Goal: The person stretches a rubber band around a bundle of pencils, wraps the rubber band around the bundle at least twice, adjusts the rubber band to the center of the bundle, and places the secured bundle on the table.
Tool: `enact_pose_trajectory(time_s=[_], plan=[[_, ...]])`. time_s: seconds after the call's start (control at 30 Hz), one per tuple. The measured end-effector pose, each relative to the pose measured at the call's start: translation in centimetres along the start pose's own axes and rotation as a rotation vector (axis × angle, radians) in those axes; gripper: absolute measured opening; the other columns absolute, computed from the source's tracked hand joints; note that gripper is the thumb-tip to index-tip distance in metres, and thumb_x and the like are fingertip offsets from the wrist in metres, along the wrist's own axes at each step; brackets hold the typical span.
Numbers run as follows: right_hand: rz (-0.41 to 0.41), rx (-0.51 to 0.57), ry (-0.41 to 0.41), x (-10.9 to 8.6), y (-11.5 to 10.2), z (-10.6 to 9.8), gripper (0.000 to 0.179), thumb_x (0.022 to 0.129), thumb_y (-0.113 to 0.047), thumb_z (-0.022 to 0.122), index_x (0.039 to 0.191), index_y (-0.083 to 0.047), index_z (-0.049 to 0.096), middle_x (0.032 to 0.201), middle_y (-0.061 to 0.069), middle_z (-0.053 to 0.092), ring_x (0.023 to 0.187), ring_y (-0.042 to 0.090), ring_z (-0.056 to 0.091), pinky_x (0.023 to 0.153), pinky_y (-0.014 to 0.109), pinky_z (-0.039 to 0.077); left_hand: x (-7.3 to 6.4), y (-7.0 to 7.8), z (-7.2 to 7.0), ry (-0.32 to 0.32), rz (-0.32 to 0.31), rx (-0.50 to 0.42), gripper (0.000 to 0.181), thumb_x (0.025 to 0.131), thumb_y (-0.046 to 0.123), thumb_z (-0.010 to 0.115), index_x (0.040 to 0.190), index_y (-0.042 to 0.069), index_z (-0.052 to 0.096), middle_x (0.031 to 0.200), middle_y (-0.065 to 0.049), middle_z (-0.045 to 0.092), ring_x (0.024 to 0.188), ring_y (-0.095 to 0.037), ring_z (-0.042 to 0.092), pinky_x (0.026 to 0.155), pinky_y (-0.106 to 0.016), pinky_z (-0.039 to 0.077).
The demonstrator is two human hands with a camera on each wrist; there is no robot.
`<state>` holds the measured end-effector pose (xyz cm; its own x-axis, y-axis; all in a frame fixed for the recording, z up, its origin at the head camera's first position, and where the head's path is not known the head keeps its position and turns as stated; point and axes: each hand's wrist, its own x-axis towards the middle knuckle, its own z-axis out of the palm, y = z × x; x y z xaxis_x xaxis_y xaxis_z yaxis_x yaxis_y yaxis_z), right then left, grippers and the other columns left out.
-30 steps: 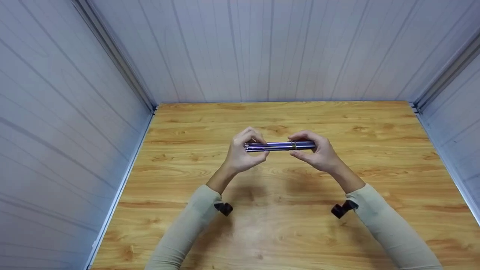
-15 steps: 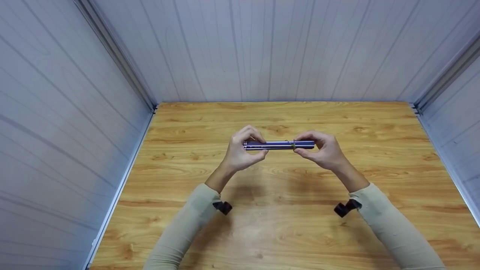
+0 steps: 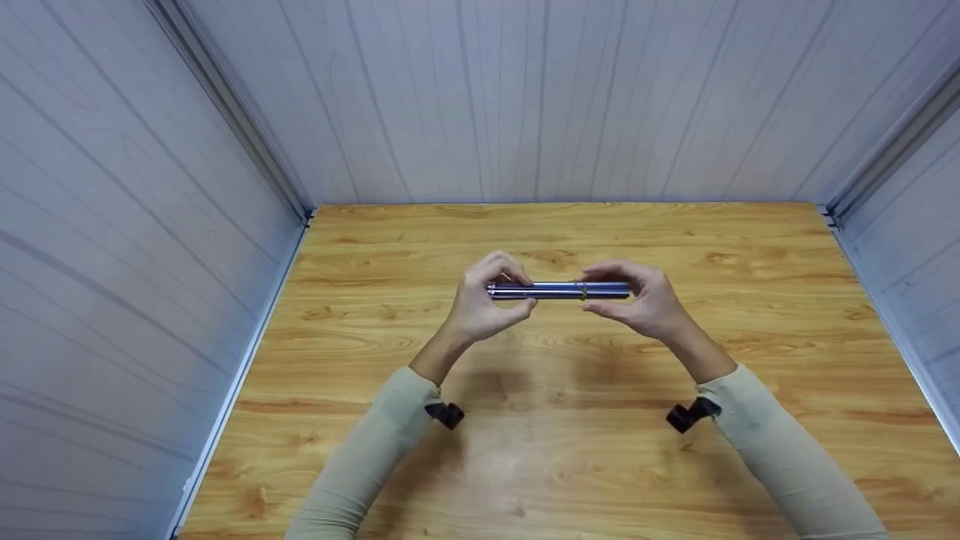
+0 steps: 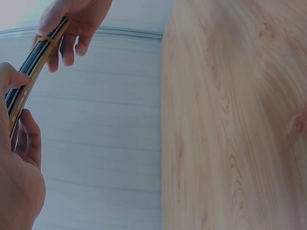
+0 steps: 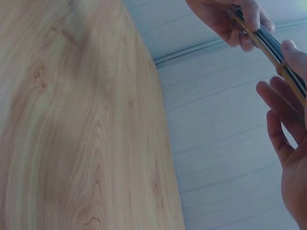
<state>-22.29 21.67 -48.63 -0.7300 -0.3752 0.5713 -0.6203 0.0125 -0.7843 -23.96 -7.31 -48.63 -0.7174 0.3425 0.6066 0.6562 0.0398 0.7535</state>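
Note:
A bundle of slim pencils (image 3: 555, 290) with a dark, shiny look lies level between my hands, above the table. Printing shows on a yellow pencil (image 4: 21, 103) in the left wrist view. My left hand (image 3: 480, 307) pinches the left end between thumb and fingers. Around the right part runs a thin yellowish rubber band (image 3: 583, 292). My right hand (image 3: 649, 304) curls round the right end, its thumb and fingertips right at the band. In the right wrist view some fingers (image 5: 283, 103) of that hand spread off the bundle.
The wood-grain table (image 3: 525, 450) spreads below both hands. Pale panelled walls stand behind it (image 3: 495, 105) and at both sides. A small black camera (image 3: 446, 415) sits on each wrist at the sleeve cuff.
My right hand shifted right, then slightly back left along the bundle. A band loop that stuck out half a second ago now lies nearer straight across the pencils. My left hand stays nearly still.

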Motion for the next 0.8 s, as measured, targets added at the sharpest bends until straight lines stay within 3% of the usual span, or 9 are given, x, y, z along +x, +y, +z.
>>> enact_pose_trajectory(time_s=[0.1,0.3,0.53,0.8], plan=[[-0.023,-0.013,0.024,0.1,-0.1,-0.2,0.037,0.082,0.03,0.079,0.116,0.016,0.074,0.119,-0.014,0.08,0.109,0.0,0.076,0.096,0.016,0.061,0.0,0.0,-0.2,0.021,0.005,0.006,0.02,0.083,-0.003,0.087,0.098,-0.004,0.074,0.101,-0.023,0.072,0.095,-0.007,0.067,0.083,-0.028,0.061],[-0.039,-0.017,0.031,0.3,-0.1,0.1,0.032,0.082,0.028,0.08,0.11,0.013,0.079,0.112,-0.014,0.082,0.097,0.001,0.077,0.084,0.016,0.063,0.2,0.0,0.1,0.002,0.022,0.009,0.018,0.083,-0.002,0.086,0.098,-0.003,0.074,0.101,-0.022,0.071,0.095,-0.01,0.068,0.082,-0.031,0.062],[-0.055,-0.059,0.078,0.4,-0.1,0.4,0.033,0.081,0.027,0.082,0.109,0.01,0.083,0.11,-0.011,0.084,0.096,0.005,0.08,0.084,0.016,0.062,0.2,0.1,0.3,0.025,0.012,0.026,0.019,0.082,-0.003,0.086,0.096,-0.003,0.074,0.1,-0.021,0.072,0.095,-0.009,0.068,0.081,-0.035,0.063],[-0.105,0.015,0.005,0.3,0.5,1.1,0.031,0.086,0.021,0.085,0.115,0.011,0.083,0.114,0.003,0.087,0.095,0.003,0.081,0.076,0.016,0.064,0.0,0.3,0.9,-0.025,-0.01,-0.001,0.017,0.085,-0.004,0.085,0.098,-0.002,0.075,0.102,-0.021,0.071,0.094,-0.012,0.068,0.083,-0.028,0.063]])
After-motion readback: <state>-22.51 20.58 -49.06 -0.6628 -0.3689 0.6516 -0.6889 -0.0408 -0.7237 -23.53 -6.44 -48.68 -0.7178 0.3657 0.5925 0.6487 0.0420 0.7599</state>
